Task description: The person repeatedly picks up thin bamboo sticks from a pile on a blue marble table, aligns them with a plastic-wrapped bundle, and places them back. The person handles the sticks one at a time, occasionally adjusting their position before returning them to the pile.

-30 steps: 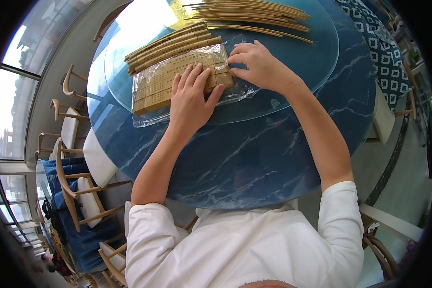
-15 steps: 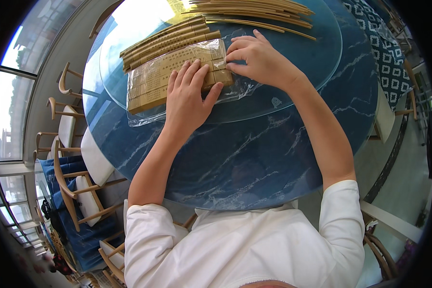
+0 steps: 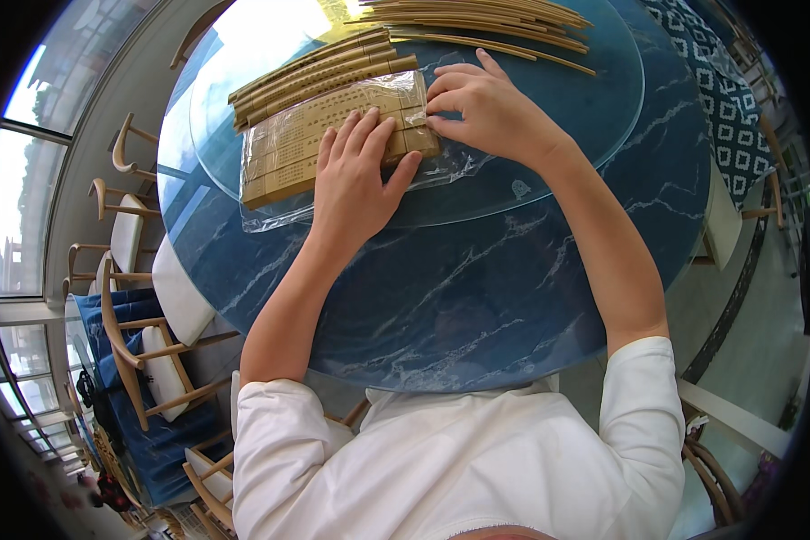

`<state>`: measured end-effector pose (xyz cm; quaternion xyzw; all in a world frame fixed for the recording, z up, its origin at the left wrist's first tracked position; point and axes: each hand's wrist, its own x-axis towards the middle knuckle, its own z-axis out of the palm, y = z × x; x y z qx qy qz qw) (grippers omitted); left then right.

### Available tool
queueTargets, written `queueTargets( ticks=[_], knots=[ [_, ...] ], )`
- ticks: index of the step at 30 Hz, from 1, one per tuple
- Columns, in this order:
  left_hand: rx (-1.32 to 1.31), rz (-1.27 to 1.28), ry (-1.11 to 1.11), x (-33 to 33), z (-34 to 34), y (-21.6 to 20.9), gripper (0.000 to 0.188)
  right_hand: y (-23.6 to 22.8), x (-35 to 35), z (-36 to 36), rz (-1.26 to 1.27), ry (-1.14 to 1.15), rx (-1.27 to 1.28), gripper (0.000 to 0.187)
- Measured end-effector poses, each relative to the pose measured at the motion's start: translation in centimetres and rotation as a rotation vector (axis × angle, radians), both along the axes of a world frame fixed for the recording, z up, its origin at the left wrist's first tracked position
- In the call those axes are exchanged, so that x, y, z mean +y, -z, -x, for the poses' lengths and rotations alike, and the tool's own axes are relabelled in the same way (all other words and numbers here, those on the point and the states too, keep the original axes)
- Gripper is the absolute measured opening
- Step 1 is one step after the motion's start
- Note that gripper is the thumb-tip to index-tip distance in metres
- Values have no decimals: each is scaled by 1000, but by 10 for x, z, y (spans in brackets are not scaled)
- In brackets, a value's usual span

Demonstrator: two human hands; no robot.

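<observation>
A flat stack of gold-brown printed paper sleeves point(image 3: 283, 162) lies in a clear plastic bag point(image 3: 457, 169) on the glass turntable. My left hand point(image 3: 355, 184) rests on top of the stack, its fingers stretched out and slightly apart. At the bag's right end, my right hand point(image 3: 488, 110) has its thumb and curled fingers pinched together at the plastic. Its index finger points up and away. Just beyond the stack lie several gold printed sleeves point(image 3: 319, 79), slim and long, side by side. Farther right are several loose light wooden chopsticks point(image 3: 504, 25).
The round glass turntable point(image 3: 594, 117) sits on a blue marbled table point(image 3: 441, 306). Wooden chairs with white seats point(image 3: 126, 236) stand at the left beside large windows. A patterned dark cloth point(image 3: 724, 117) hangs at the right. Another table with a blue cloth point(image 3: 166, 441) is at lower left.
Both hands keep almost the same places on the packet. The whole view has shifted very slightly; nothing has been let go or picked up.
</observation>
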<state>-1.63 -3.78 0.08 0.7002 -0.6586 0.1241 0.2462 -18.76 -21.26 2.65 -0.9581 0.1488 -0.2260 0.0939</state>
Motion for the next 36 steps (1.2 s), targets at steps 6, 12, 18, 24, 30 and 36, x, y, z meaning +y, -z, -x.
queueTargets(
  ticks=[6,12,18,24,30,36],
  knots=[
    [1,-2,0,0,0,0,56,3,0,-2,91,-42,-41,15],
    [2,2,-3,0,0,0,55,4,-1,-6,282,-111,-48,11],
    [-7,6,-5,-1,0,1,56,6,1,-6,396,-115,-57,10],
    [-14,9,-5,0,0,1,55,8,1,-5,341,-126,-88,11],
    [11,-28,-15,1,0,-3,55,2,-11,0,217,-79,-168,13],
    [-5,-26,-21,0,0,0,56,-35,-44,46,-24,188,-245,22]
  ],
)
